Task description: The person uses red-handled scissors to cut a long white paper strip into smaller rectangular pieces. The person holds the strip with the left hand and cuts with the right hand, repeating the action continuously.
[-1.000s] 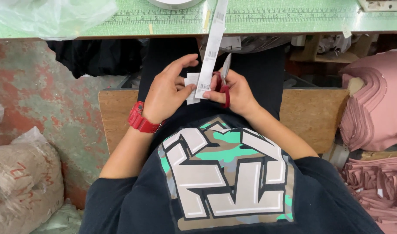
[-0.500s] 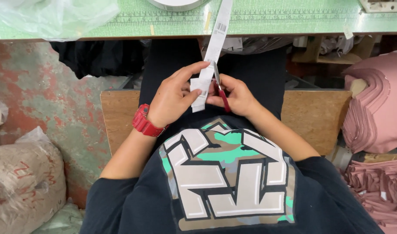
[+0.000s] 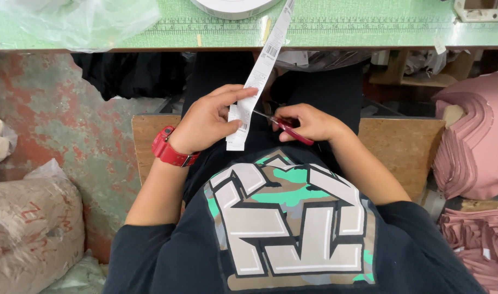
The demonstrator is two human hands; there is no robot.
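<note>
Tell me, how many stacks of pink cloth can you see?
2. One pink cloth stack sits at the right edge beside the wooden bench; another pink cloth pile lies below it in the bottom right corner. More may lie out of frame.

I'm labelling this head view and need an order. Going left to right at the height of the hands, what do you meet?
Red watch → left hand → white label strip → scissors → right hand → pink fabric pile.

Pink fabric stacks (image 3: 477,136) right, stuffed sack (image 3: 26,228) left, green table (image 3: 368,32) above.
</note>
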